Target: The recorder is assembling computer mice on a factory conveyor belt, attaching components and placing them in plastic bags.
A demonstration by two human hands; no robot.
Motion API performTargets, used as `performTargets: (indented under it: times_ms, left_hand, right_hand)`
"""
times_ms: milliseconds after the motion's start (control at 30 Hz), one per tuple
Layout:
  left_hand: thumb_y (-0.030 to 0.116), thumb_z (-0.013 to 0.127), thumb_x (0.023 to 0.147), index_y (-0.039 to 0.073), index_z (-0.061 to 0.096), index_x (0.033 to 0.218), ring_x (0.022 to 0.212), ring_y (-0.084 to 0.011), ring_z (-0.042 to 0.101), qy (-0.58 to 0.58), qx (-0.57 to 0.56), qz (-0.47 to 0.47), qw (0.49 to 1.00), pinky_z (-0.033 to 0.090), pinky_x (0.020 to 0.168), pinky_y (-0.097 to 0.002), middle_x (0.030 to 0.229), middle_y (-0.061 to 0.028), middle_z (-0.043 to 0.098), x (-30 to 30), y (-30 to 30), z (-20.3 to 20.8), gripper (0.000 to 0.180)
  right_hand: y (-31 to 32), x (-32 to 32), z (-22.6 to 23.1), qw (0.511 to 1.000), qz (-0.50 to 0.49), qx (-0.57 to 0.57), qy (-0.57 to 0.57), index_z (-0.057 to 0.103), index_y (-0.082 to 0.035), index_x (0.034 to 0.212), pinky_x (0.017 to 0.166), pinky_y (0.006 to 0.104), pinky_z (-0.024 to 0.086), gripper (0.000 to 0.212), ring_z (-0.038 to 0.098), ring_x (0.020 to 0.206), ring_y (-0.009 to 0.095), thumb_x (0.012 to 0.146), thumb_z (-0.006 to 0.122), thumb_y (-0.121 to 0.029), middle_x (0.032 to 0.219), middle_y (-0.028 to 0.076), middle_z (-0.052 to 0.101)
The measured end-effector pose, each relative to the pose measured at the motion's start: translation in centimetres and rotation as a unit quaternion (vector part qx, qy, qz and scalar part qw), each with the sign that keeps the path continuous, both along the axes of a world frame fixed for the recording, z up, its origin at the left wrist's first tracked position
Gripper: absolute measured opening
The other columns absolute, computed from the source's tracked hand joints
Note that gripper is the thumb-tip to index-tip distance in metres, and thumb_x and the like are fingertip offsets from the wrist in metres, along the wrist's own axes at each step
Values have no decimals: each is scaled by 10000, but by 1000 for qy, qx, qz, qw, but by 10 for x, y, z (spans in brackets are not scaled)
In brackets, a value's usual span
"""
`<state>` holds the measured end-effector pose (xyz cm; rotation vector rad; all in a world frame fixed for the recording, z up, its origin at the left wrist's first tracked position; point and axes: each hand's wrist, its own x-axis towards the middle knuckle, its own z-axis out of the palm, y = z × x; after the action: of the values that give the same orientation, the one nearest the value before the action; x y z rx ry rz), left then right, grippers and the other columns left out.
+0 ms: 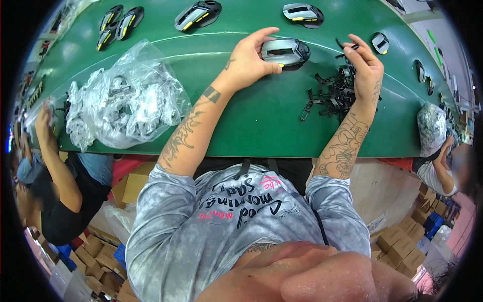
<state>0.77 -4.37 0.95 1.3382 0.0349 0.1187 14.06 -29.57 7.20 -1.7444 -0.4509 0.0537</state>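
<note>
Grey shirt cloth (211, 221) filled the bottom of the view, with both tattooed forearms reaching up from it onto the green table (261, 126). To the left lay a crumpled clear plastic bag (126, 100) holding grey parts. Further up, the left hand (249, 63) curled around the left end of a grey and black shell with yellow trim (287, 52), thumb and fingers gripping it against the table. Just to its right, the right hand (366, 68) pinched a small black clip (347, 48) between its fingertips, above a loose heap of black clips (327, 95). Beyond them, more shells (198, 15) sat in a row along the far edge.
</note>
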Motion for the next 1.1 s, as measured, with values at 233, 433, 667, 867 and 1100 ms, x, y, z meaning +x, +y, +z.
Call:
performTargets:
  times_ms: [233,433,667,867,1100]
  left_hand:
    - [-103,756,780,49,501,1471,1057,-199,686,38,51,49,997,561,927,-312,1132,-120,674,-2,-6,5,753]
    - [-72,662,895,-50,490,1444,1063,-219,681,19,-174,93,980,622,917,-386,1227,-141,636,2,5,-3,576]
    - [-111,596,884,-59,463,1447,1122,-216,605,2,-265,43,963,635,953,-541,1244,-127,547,2,14,-5,581]
    - [-111,614,872,-59,463,1445,1179,-248,589,10,-229,34,973,621,979,-526,1290,-160,537,2,16,-5,595]
    - [-103,625,890,-32,453,1439,1195,-339,658,-12,-234,-7,972,578,1038,-519,1340,-212,586,7,8,-6,579]
  right_hand:
    - [0,-1,6,996,-43,-37,71,777,73,947,955,290,481,178,638,1176,186,892,738,-91,1029,107,760]
    - [8,-4,-6,985,55,-137,-85,770,6,1031,1042,363,462,208,617,1224,217,945,727,-178,1204,118,725]
    - [18,-5,-12,992,92,51,66,738,-1,1039,917,257,498,160,644,1001,106,963,701,-138,1123,58,735]
    - [21,-1,-16,999,-8,35,12,723,-3,1095,896,267,515,185,683,913,124,973,709,-142,1004,70,755]
    - [55,-37,-21,943,140,285,95,678,23,1101,949,334,533,187,698,1004,212,940,742,-48,1089,144,731]
